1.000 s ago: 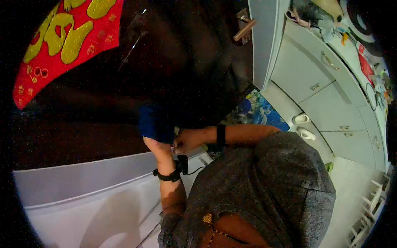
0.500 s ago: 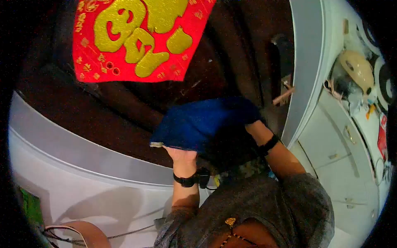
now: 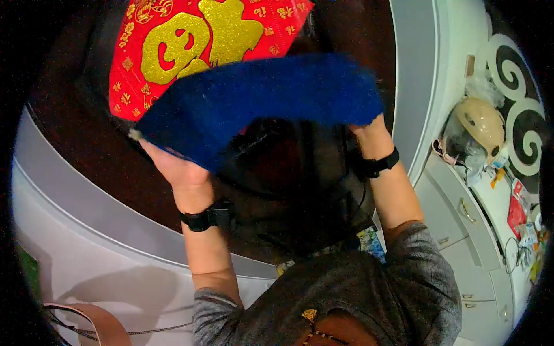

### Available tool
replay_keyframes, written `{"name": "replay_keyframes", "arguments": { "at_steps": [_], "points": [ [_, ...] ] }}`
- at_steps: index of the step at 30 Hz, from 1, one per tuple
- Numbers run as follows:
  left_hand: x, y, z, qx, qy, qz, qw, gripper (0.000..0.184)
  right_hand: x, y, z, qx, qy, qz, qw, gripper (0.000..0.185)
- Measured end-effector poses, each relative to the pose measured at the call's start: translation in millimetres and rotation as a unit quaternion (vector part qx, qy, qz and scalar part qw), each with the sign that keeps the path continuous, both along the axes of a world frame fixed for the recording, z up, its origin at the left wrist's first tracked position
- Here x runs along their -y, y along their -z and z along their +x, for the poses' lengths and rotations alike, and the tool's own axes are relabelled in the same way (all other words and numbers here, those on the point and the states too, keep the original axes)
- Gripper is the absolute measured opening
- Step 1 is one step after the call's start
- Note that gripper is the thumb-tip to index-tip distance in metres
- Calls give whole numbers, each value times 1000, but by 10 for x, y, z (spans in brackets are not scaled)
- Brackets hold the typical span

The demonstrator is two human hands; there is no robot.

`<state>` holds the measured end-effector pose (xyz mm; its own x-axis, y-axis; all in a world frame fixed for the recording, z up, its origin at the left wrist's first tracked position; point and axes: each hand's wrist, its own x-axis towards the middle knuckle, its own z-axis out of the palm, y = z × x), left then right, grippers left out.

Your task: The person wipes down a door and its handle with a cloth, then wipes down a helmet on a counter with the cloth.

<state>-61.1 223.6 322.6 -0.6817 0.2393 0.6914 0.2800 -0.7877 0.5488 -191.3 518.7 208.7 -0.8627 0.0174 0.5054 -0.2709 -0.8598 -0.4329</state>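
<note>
A dark blue cloth (image 3: 277,86) is stretched between my hands in front of a dark brown door. My left hand (image 3: 179,167) grips its lower left part, with the fingers mostly hidden behind the fabric. At the cloth's right end my right hand (image 3: 369,130) holds on, its fingers largely covered too. Behind the cloth's upper left edge is a red poster (image 3: 124,75) with gold raised figures, partly hidden. A black band sits on each wrist.
A grey door frame (image 3: 418,86) curves round the dark door. To the right stand pale cabinets (image 3: 470,254) and a counter with a beige helmet (image 3: 482,124), bags and small items. A pinkish strap (image 3: 104,323) hangs at the lower left.
The hands were close together with the cloth bunched, then moved apart, spreading it. Both have since risen with the cloth, which now overlaps the red poster.
</note>
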Motion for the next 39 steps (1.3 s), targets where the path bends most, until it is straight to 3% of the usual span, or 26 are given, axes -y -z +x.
{"name": "replay_keyframes", "arguments": {
  "at_steps": [1, 3, 6, 7, 9, 11, 12, 13, 14, 16, 20, 24, 26, 27, 28, 29, 30, 32, 34, 36, 38, 39],
  "points": [
    [-150, -37, 20, 0, -252, -19, 968, 52, -41, -119, 33, 94, 48, -44, 993, 30],
    [-169, -10, 34, 100, -258, 53, 959, 50, -74, -85, 57, 174, 109, -37, 978, 31],
    [-291, 403, 157, 187, -251, 42, 949, 53, -136, 221, 203, 115, 232, 234, 937, 33],
    [-276, 578, 164, 218, -247, 37, 943, 54, -166, 305, 255, 88, 285, 368, 880, 34],
    [-148, 921, 72, 210, -44, 61, 975, 57, -232, 353, 418, 44, 351, 591, 725, 35],
    [-152, 964, 72, 205, -1, 76, 976, 58, -317, 263, 639, 21, 358, 723, 591, 37],
    [-160, 967, 82, 195, 37, 92, 976, 58, -396, 204, 737, 22, 359, 750, 556, 38],
    [-89, 988, 78, 187, 7, 86, 979, 59, -477, 147, 843, 30, 382, 742, 550, 39],
    [-86, 980, 47, 190, 8, 86, 978, 59, -590, 147, 894, 38, 422, 690, 586, 39],
    [-154, 916, -60, 126, 97, 92, 983, 71, -980, 507, 533, 14, 540, 659, 523, 38],
    [-685, 616, -346, 179, 129, 75, 973, 61, -1401, 433, 228, -17, 660, 579, 478, 36],
    [-1381, 627, -618, 244, -6, 3, 970, 45, -1669, 410, -477, -33, 642, 646, 411, 35],
    [-1648, 1026, -935, 173, -97, -108, 974, 41, -1534, 516, -748, -66, 629, 632, 448, 34],
    [-1820, 1108, -902, 117, -140, -158, 970, 40, -1392, 580, -785, -94, 629, 587, 502, 34],
    [-1954, 1307, -1020, 130, -139, -167, 967, 37, -1249, 642, -820, -125, 624, 540, 551, 34],
    [-2059, 1367, -1096, 33, -242, -280, 928, 31, -1085, 601, -699, -127, 622, 507, 582, 33],
    [-2193, 1427, -1131, 38, -290, -301, 908, 26, -970, 532, -624, -130, 620, 472, 613, 32],
    [-2349, 1496, -1233, -40, -335, -332, 881, 25, -910, 591, -851, -83, 584, 475, 653, 34],
    [-2442, 1535, -1303, -54, -334, -336, 879, 25, -811, 510, -697, 62, 505, 450, 734, 38],
    [-2513, 1629, -1360, -64, -326, -347, 877, 26, -796, 523, -792, 97, 511, 423, 742, 43],
    [-2548, 1712, -1466, -144, -321, -274, 895, 28, -804, 492, -816, 25, 621, 467, 629, 49],
    [-2544, 1734, -1496, -158, -310, -272, 897, 31, -812, 514, -979, 73, 601, 485, 631, 50]
  ]
}}
